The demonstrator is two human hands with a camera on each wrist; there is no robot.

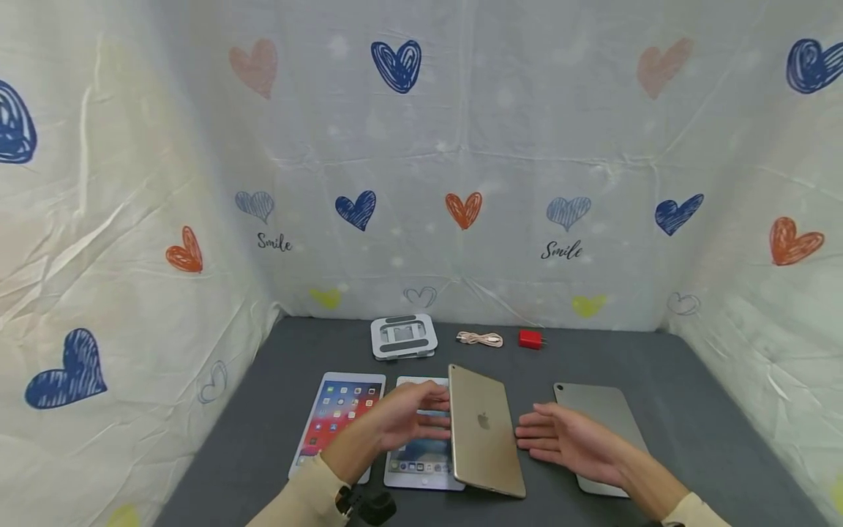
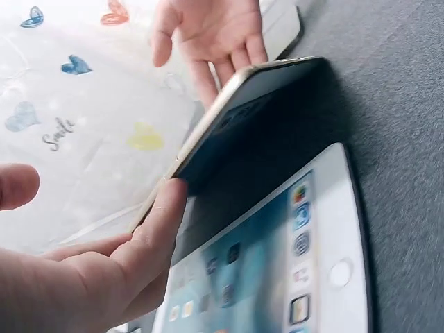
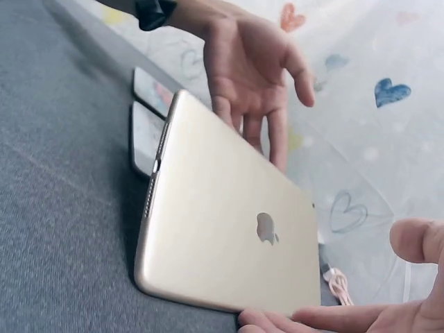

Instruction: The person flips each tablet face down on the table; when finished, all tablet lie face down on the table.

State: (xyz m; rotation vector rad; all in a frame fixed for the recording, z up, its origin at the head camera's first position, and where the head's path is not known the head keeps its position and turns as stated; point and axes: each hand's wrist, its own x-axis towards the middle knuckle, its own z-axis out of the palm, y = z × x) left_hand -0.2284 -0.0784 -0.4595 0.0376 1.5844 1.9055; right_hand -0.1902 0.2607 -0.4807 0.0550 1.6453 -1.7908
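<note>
A gold tablet (image 1: 484, 432) stands tilted, its left edge raised and its back with the apple logo turned up to the right. Its dark screen side (image 2: 270, 104) faces downward in the left wrist view. My left hand (image 1: 410, 416) touches the raised edge with extended fingers, thumb apart. My right hand (image 1: 571, 443), palm facing inward, has straight fingers at the tablet's lower right edge; in the right wrist view they appear to touch it. Beneath and left of the gold tablet lies a white tablet (image 1: 424, 481) with a lit screen, partly covered by it.
Another lit white tablet (image 1: 336, 410) lies at the left, partly behind my left forearm. A grey tablet (image 1: 609, 410) lies face down under my right arm. Along the back are a folded silver stand (image 1: 377, 340), a coiled cable (image 1: 479, 338) and a red charger plug (image 1: 530, 339).
</note>
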